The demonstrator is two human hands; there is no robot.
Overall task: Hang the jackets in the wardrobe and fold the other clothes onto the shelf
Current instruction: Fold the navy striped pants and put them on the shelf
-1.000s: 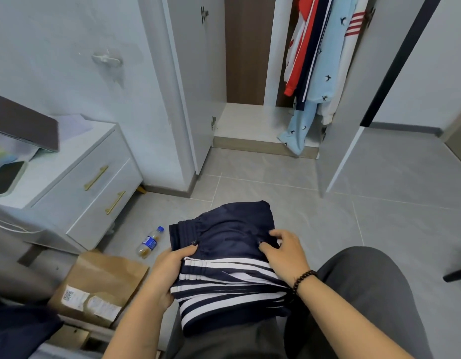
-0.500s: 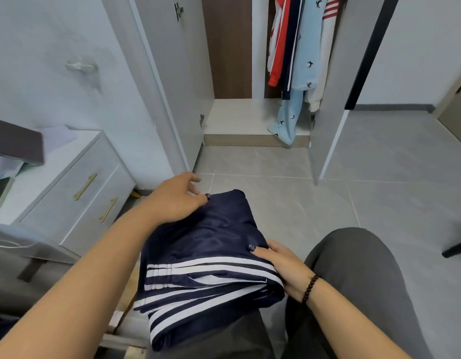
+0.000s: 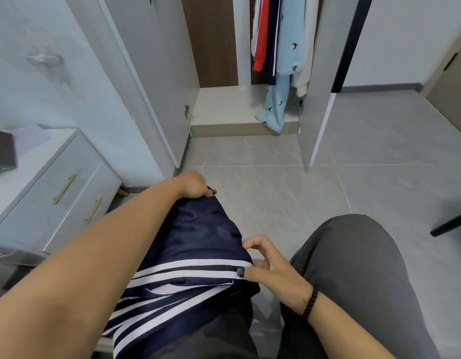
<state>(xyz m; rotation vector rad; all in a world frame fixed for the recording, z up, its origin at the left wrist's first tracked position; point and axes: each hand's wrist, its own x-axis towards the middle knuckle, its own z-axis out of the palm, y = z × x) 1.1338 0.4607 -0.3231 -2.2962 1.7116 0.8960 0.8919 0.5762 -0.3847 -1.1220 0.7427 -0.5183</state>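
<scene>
Both hands grasp the folded navy white-striped garment [image 3: 198, 257]: left hand [image 3: 194, 186] at 12 o'clock, right hand [image 3: 269, 263] at 3. Several jackets [image 3: 281, 40] hang in the open white wardrobe [image 3: 315, 99]; shelving seemingly remains.

Navy shorts [image 3: 198, 237]: glossy satin-like cloth. Floor [image 3: 276, 193]: smooth matt tile. Drawer handles [image 3: 65, 189]: brushed brass-look metal. Wardrobe doors [image 3: 157, 73]: matt.
</scene>
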